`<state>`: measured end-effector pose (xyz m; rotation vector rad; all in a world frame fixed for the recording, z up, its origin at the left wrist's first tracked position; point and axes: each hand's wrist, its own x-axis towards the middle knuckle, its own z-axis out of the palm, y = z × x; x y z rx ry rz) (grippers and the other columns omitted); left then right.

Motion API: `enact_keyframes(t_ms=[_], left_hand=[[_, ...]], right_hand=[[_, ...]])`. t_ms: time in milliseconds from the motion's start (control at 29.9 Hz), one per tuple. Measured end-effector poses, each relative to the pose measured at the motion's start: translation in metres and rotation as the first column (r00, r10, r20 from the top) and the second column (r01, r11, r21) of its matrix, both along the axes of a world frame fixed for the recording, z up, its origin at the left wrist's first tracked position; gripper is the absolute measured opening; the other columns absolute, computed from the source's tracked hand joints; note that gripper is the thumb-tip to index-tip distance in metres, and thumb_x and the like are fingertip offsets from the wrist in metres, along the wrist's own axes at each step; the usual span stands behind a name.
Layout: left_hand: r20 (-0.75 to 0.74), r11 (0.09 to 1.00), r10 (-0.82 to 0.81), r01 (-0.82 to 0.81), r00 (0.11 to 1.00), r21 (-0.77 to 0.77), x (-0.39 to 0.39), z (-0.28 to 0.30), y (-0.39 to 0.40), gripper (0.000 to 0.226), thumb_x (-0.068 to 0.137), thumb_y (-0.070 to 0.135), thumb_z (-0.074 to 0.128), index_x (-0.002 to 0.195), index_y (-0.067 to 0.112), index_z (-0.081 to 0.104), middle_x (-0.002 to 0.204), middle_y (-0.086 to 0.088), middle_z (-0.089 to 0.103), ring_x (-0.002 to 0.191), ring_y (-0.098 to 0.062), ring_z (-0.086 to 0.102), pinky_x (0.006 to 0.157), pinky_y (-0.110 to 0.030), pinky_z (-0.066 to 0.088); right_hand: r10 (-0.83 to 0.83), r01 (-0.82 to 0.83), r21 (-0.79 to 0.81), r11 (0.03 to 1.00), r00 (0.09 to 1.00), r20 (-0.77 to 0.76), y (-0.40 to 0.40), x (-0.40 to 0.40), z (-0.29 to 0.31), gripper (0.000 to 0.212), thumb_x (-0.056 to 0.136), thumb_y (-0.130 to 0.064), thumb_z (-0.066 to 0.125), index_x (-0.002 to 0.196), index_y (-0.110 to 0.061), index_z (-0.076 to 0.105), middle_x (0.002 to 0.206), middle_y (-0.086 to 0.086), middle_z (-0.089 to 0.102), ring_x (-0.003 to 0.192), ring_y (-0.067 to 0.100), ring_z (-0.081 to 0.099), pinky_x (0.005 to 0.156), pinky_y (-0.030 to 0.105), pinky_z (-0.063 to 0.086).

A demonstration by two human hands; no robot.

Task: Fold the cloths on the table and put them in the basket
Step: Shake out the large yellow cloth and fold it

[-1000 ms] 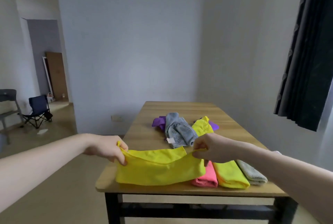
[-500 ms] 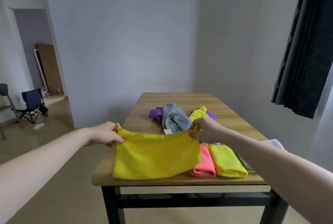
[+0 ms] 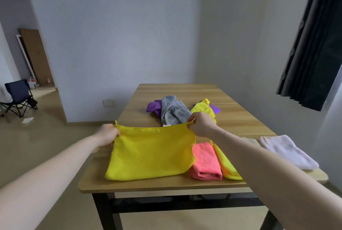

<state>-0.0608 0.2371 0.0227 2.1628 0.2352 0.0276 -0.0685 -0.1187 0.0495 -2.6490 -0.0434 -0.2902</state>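
Note:
A large yellow cloth (image 3: 151, 153) lies doubled over near the front edge of the wooden table (image 3: 231, 118). My left hand (image 3: 107, 134) pinches its far left corner and my right hand (image 3: 200, 124) pinches its far right corner, holding that edge taut just above the table. To its right sit a folded pink cloth (image 3: 206, 161), a folded yellow-green cloth (image 3: 226, 166) partly under my right forearm, and a folded white cloth (image 3: 285, 150). Further back lie unfolded cloths: grey (image 3: 173, 112), purple (image 3: 153, 107) and yellow (image 3: 202, 107). No basket is in view.
A dark curtain (image 3: 314, 44) hangs at the right. A folding chair (image 3: 17, 96) stands on the floor far left, beyond the table. A white wall rises behind the table's far end.
Both hands have carried the yellow cloth's upper edge away from me and stretched it flat, so the sagging fold now lies smooth. The camera has shifted a little.

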Motion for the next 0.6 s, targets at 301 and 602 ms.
enact_keyframes(t_ms=[301,602], left_hand=[[0.04,0.992,0.105,-0.101,0.994,-0.08,0.022,-0.021,-0.011,0.01,0.092,0.007,0.057,0.084,0.007,0.062,0.085,-0.01,0.057,0.084,-0.025,0.05,0.072,-0.032,0.034],[0.023,0.977,0.212,-0.212,0.977,0.018,0.034,-0.04,-0.012,0.01,0.091,0.015,0.055,0.091,0.008,0.062,0.102,-0.017,0.063,0.099,-0.034,0.056,0.076,-0.036,0.038]], right_hand=[[-0.057,0.057,0.038,0.998,0.998,-0.013,0.0,0.028,-0.03,0.02,0.089,-0.026,0.068,0.108,-0.023,0.072,0.106,0.005,0.069,0.096,0.025,0.065,0.08,0.039,0.059],[-0.095,0.093,0.14,0.986,0.995,0.009,0.01,0.049,-0.05,0.026,0.093,-0.011,0.063,0.117,-0.014,0.071,0.113,0.009,0.07,0.101,0.03,0.066,0.073,0.03,0.048]])
